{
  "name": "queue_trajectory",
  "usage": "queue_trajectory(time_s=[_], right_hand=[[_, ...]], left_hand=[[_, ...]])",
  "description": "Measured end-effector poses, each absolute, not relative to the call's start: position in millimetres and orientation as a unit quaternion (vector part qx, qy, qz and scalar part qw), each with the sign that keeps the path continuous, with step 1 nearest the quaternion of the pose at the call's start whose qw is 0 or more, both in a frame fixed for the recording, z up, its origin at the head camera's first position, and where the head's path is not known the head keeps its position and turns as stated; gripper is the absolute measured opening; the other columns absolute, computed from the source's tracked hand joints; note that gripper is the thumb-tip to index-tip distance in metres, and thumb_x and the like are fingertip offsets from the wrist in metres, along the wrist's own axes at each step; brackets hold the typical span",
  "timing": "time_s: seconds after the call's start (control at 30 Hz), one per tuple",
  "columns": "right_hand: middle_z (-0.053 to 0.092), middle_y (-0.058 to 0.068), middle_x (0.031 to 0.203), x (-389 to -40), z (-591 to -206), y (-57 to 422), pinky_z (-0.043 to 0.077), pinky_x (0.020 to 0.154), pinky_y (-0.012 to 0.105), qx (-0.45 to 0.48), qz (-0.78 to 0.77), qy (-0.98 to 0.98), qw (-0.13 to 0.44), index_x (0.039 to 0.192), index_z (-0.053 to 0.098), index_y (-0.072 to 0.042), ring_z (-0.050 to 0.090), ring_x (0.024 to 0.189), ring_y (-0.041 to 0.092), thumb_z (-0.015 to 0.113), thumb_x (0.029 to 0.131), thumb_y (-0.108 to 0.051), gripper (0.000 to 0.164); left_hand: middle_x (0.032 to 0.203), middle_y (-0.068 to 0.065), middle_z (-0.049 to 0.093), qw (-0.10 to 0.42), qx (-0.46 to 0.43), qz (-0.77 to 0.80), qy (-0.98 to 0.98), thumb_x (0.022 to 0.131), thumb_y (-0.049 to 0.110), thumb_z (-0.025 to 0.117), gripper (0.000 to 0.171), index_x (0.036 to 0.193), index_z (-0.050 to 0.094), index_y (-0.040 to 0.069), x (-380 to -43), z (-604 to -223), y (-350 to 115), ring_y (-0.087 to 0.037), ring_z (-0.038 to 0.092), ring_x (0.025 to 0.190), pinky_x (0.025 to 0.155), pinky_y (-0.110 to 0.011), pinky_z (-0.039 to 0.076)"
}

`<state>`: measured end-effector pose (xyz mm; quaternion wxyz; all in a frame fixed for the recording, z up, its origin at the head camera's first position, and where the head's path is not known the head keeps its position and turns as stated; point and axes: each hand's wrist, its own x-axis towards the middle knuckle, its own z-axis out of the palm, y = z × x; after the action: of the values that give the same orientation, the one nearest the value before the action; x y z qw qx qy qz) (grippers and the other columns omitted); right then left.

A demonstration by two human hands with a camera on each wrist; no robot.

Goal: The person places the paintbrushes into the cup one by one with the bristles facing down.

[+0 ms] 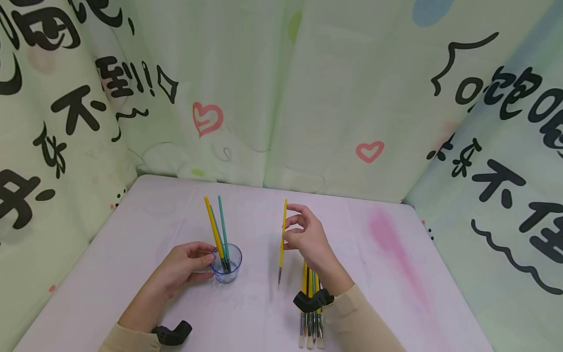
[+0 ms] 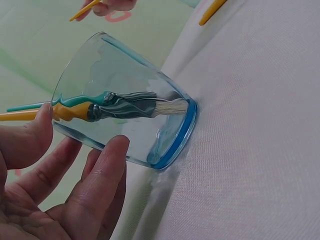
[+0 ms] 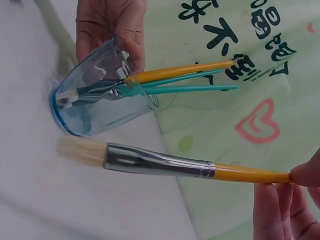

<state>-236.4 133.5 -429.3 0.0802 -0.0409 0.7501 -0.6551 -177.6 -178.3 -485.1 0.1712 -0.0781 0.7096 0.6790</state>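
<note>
Brush group: at least three brushes, yellow handles with at least one teal, laid side by side on the table, bristles toward the near side; exact count hidden by the right wrist.
Wrist units: two, black, one per wrist, near the cuffs of the beige sleeves.
Left hand: grip holds the cup at its left side, between thumb and fingers.
Cup: one, clear, blue-tinted base, left of the table's middle; mouth up.
Cup contents: three brushes, bristles down; one yellow-handled brush, two teal-handled brushes.
Right hand: grip pinches one brush by its handle, right of the cup and apart from it.
Held brush: one, yellow handle, silver ferrule, pale bristles; near upright, bristles down. Contact with the table cannot be told.
Pink patch: one, on the right of the table surface.
Curtain: pale green, behind the table and along both sides.
Hearts: two in the head view, red-pink outlines.
Curtain writing: black Chinese characters; "不" legible on both left and right, "到!!" on the left; some others cut by folds or frame edges.
</note>
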Motion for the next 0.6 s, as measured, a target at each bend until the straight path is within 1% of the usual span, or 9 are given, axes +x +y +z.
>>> queue_trajectory(time_s=[0.4,0.6], right_hand=[[0.06,0.005,0.1,-245.0,-417.4,97.1,0.07,0.068,0.038,-0.059,-0.706,0.705,0.041,0.147,0.054,-0.019,0.069,0.075,0.017,0.066,0.089,0.014,0.068],[0.059,0.003,0.098,-246.4,-413.9,78.8,0.069,0.067,0.037,-0.071,-0.722,0.688,0.026,0.149,0.053,-0.015,0.069,0.074,0.014,0.065,0.087,0.016,0.07]], left_hand=[[0.119,-0.016,0.071,0.173,-0.082,0.681,0.707,0.103,0.008,0.072,0.035,0.135,0.065,-0.005,-177.9,-485.7,-178.9,-0.019,0.076,0.101,0.088,-0.04,0.069],[0.119,-0.017,0.071,0.172,-0.082,0.682,0.706,0.103,0.008,0.072,0.035,0.135,0.064,-0.005,-178.3,-487.0,-178.6,-0.02,0.076,0.101,0.088,-0.04,0.069]])
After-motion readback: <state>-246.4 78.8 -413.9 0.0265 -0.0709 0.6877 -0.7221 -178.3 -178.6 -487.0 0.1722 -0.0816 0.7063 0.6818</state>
